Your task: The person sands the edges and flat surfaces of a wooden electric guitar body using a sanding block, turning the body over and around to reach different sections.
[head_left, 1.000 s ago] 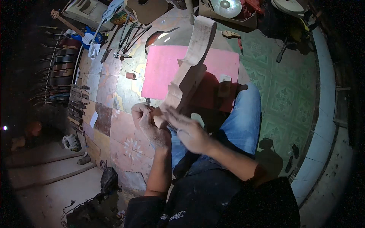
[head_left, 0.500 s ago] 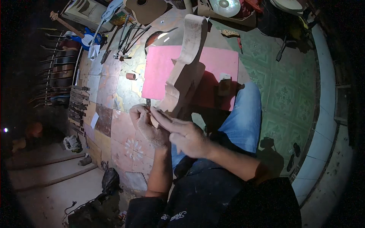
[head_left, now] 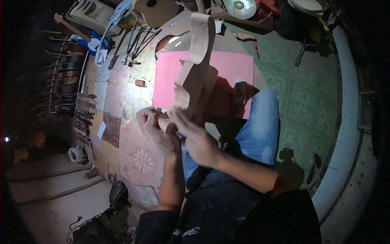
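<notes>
Dust [head_left: 165,148] coats the left hand [head_left: 152,129] gripping curved wood [head_left: 196,77].

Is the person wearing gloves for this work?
No, the left hand and the right hand both show bare skin.

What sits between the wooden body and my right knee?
In the head view, a small block, in shadow, is on the pink mat between the wooden body and your right knee.
</notes>
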A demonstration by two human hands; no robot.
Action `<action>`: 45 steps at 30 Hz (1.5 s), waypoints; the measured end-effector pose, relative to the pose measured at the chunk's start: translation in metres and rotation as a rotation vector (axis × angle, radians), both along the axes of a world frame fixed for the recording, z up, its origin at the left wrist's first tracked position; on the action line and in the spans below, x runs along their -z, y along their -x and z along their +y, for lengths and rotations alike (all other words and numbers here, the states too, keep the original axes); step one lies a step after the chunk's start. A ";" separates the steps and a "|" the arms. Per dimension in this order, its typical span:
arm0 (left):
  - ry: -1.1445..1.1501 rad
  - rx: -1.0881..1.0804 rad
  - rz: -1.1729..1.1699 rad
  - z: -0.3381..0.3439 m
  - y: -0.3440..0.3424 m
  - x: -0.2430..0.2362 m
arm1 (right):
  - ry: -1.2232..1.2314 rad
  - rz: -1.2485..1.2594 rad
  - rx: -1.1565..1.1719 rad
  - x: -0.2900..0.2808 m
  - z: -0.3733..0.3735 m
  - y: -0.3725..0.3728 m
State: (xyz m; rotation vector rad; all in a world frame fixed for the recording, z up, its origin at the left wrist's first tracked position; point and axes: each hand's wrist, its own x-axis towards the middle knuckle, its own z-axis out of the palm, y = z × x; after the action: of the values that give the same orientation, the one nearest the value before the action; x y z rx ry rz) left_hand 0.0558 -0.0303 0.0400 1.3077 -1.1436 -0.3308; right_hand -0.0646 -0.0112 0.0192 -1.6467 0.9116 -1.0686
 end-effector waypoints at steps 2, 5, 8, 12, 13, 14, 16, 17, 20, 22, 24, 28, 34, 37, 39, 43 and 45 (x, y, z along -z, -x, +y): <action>-0.042 -0.046 0.096 -0.002 0.003 -0.003 | -0.200 -0.242 -0.050 -0.012 0.004 0.004; -0.081 -0.027 0.282 -0.001 0.005 -0.005 | 0.293 0.233 -0.073 0.036 -0.034 0.022; -0.074 0.010 0.414 -0.002 -0.002 -0.008 | 0.165 -0.042 0.112 0.003 0.001 -0.015; -0.060 0.050 0.192 0.001 -0.010 0.007 | 0.281 -0.037 -0.044 0.044 -0.010 0.002; -0.074 0.019 0.176 0.000 -0.001 0.000 | 0.366 0.133 0.029 0.057 -0.024 0.011; -0.090 -0.016 0.158 0.001 0.002 -0.004 | 0.365 0.132 0.028 0.039 -0.020 0.004; -0.123 -0.025 0.073 0.003 -0.007 -0.006 | 0.082 -0.065 0.123 -0.009 0.005 -0.012; -0.147 -0.025 -0.009 0.001 -0.008 -0.008 | 0.123 -0.122 0.073 -0.028 0.008 -0.009; -0.142 -0.023 0.374 -0.003 0.012 -0.019 | 0.224 0.100 0.003 0.039 -0.010 0.007; -0.091 0.004 0.025 -0.003 0.001 -0.008 | 0.294 0.116 0.064 0.047 -0.014 -0.001; -0.109 0.011 0.461 -0.002 0.000 -0.018 | 0.175 0.011 0.134 0.003 0.008 -0.014; -0.207 -0.055 0.520 -0.003 0.014 -0.026 | 0.258 0.049 0.045 0.043 -0.004 -0.002; -0.116 0.032 0.490 -0.004 -0.006 -0.019 | 0.162 0.090 0.025 -0.006 0.004 -0.003; -0.146 0.001 0.563 -0.009 0.007 -0.025 | 0.164 -0.081 0.108 0.032 -0.020 -0.009; -0.145 0.006 0.565 -0.015 0.006 -0.022 | 0.094 -0.119 0.108 0.028 -0.010 -0.016; -0.125 0.050 0.504 -0.011 -0.009 -0.011 | 0.242 -0.026 -0.004 0.013 -0.011 -0.003; -0.024 0.069 0.330 -0.016 -0.012 0.000 | 0.199 0.006 0.057 0.030 -0.036 0.009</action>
State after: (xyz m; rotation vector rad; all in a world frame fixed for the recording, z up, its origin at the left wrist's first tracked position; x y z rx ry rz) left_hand 0.0673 -0.0466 0.0397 1.1840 -0.9075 -0.5899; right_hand -0.0733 -0.0468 -0.0104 -1.7958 0.8844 -1.2263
